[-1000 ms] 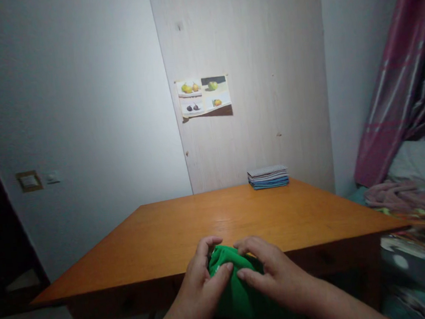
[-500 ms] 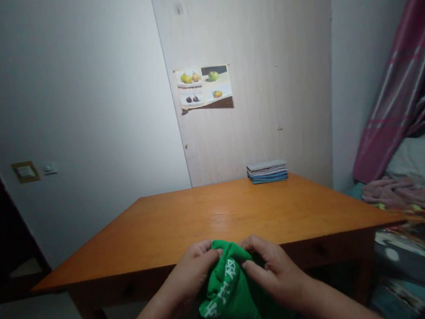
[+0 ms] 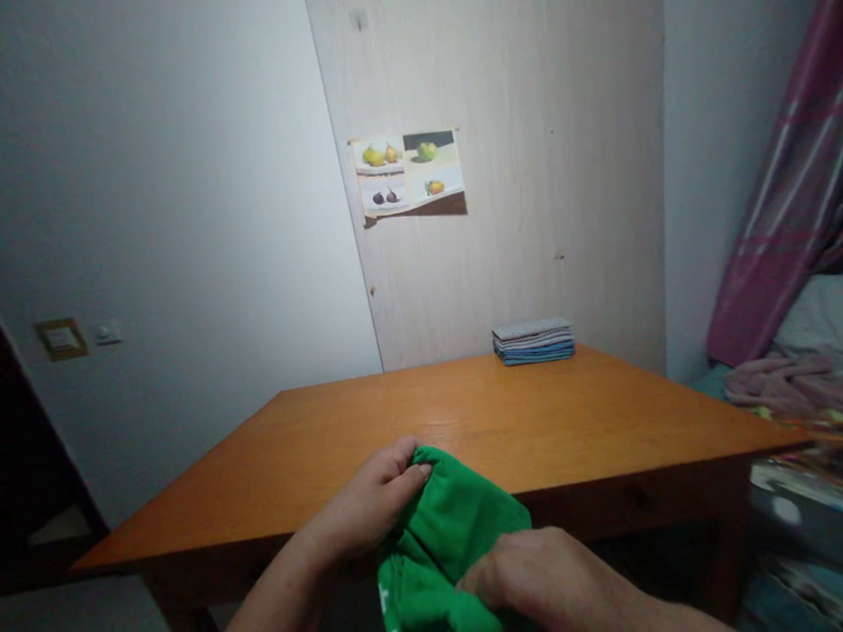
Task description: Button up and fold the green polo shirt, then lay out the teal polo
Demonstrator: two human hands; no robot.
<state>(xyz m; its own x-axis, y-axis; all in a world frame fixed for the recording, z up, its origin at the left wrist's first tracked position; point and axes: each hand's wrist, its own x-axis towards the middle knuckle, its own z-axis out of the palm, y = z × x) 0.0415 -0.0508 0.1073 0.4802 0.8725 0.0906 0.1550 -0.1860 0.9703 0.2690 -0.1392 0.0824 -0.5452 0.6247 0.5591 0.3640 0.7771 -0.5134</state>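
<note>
A green cloth garment with white lettering [image 3: 462, 511] is held up in front of the table's near edge. My left hand [image 3: 379, 494] pinches its upper left corner between thumb and fingers. Lower down, my right hand [image 3: 543, 577] is closed on the cloth's lower right part, its fingertips partly hidden in the folds. Between the hands the upper part of the cloth is spread fairly flat, while the lower part is bunched, with the white lettering at its lower left. What kind of garment it is, I cannot tell.
The orange wooden table [image 3: 314, 436] stretches ahead. On its far right lies a stack of folded cloths [image 3: 533, 342]. A fruit picture [image 3: 410, 175] hangs on the wall behind. At the right are a pink curtain [image 3: 760, 194], a crumpled pinkish blanket [image 3: 790, 385] and a dark box [image 3: 820, 511].
My right hand has moved down and toward me, and my left hand slightly up and left. The bunched green cloth has opened out between them, its lettering shifting to the lower left.
</note>
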